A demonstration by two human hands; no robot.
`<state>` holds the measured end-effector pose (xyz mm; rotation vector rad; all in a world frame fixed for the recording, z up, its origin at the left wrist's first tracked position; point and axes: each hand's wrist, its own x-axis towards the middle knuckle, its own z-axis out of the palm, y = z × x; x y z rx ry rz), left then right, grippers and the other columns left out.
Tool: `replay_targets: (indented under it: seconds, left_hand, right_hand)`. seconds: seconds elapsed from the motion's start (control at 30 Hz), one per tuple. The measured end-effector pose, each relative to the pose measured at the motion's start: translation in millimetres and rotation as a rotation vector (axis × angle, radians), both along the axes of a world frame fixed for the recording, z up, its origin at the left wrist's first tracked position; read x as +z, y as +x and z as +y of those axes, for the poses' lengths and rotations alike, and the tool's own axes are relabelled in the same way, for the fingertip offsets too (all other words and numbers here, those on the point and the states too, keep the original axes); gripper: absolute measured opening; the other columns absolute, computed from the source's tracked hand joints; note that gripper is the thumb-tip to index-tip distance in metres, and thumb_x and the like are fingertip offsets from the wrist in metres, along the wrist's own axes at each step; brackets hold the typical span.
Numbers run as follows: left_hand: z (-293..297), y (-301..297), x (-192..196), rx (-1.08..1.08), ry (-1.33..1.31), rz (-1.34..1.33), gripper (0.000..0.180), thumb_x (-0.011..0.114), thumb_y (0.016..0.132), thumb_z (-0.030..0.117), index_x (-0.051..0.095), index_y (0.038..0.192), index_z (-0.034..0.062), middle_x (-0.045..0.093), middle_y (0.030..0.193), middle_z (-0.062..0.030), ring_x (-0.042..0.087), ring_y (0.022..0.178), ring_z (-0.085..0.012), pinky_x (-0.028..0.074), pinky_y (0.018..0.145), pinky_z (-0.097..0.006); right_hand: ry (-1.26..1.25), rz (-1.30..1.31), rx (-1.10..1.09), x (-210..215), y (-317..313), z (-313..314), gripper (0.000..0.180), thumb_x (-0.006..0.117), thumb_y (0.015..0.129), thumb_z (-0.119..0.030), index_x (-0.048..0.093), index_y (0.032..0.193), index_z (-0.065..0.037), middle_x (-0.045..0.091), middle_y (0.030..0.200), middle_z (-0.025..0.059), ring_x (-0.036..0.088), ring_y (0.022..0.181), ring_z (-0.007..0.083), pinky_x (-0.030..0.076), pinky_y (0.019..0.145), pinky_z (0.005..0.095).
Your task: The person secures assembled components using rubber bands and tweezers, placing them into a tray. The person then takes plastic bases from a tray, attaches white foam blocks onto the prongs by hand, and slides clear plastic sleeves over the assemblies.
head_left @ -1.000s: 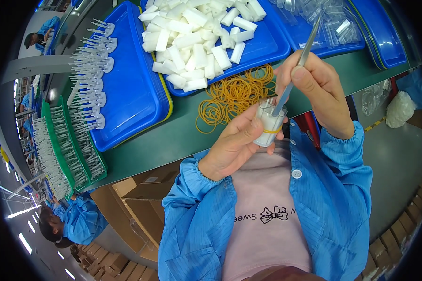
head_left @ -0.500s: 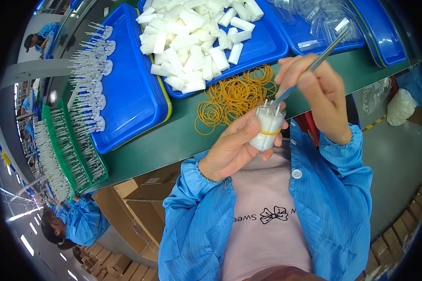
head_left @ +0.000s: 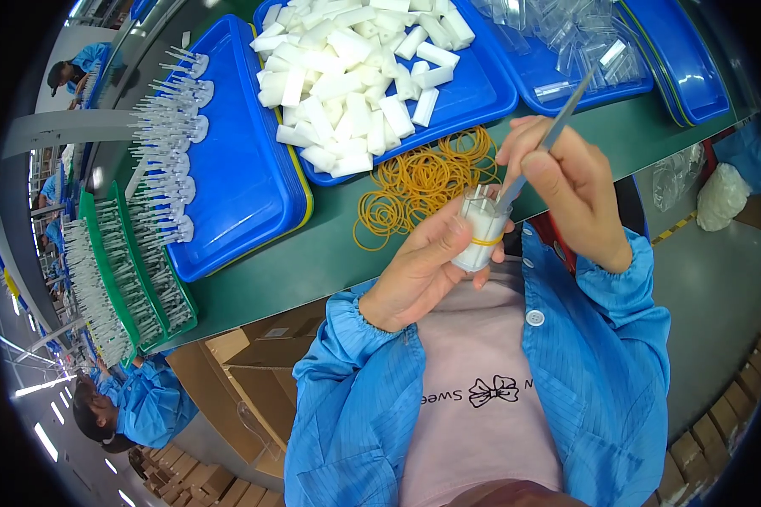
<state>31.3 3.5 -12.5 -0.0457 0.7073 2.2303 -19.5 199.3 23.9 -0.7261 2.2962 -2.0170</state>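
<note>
My left hand (head_left: 423,272) is wrapped round a small bundle of clear plastic pieces with white inserts (head_left: 484,226), kept upright. A yellow rubber band (head_left: 487,242) circles the bundle below its middle. In my right hand (head_left: 577,190) is a slim metal tool that looks like tweezers (head_left: 566,110), gripped between thumb and fingers. Its lower tip meets the top of the bundle, where short white stems stick up; whether it pinches one I cannot tell. Just beyond the left hand lies a heap of yellow rubber bands (head_left: 414,182) on the green table.
Behind the rubber bands stands a blue tray (head_left: 473,108) piled with white blocks (head_left: 338,84). To its right, another blue tray (head_left: 558,103) contains clear plastic pieces (head_left: 566,38). On the left are stacked blue trays (head_left: 237,169) and green racks (head_left: 110,262) of thin white stems. Cardboard boxes (head_left: 262,372) sit below the table edge.
The tweezer-like tool now stands steeper, its upper end swung to the left and its tip lower at the bundle. My right hand has shifted slightly; the left keeps its hold.
</note>
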Motion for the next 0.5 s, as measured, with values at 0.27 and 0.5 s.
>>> replay_targets:
  seconds: [0.27, 0.5]
  left_hand:
    - [-4.6, -6.9, -0.2, 0.029, 0.020, 0.019, 0.062, 0.053, 0.093, 0.039, 0.032, 0.140, 0.0042, 0.053, 0.121, -0.0112, 0.055, 0.096, -0.0171, 0.048, 0.074, -0.028]
    - [-7.9, -10.3, 0.4, 0.112, 0.089, -0.069, 0.066, 0.046, 0.094, 0.048, 0.030, 0.139, 0.0022, 0.052, 0.118, -0.0116, 0.052, 0.095, -0.0194, 0.046, 0.077, -0.030]
  right_hand:
    - [-0.107, 0.226, -0.189, 1.9, 2.9, 9.3, 0.012, 0.055, 0.090, -0.010, 0.062, 0.088, 0.000, 0.060, 0.087, 0.0096, 0.058, 0.081, 0.0198, 0.044, 0.082, 0.0320]
    - [0.682, 0.189, -0.379, -10.9, 10.0, 55.2, 0.014, 0.057, 0.085, -0.001, 0.065, 0.097, -0.002, 0.060, 0.093, 0.0108, 0.059, 0.082, 0.0230, 0.046, 0.072, 0.0297]
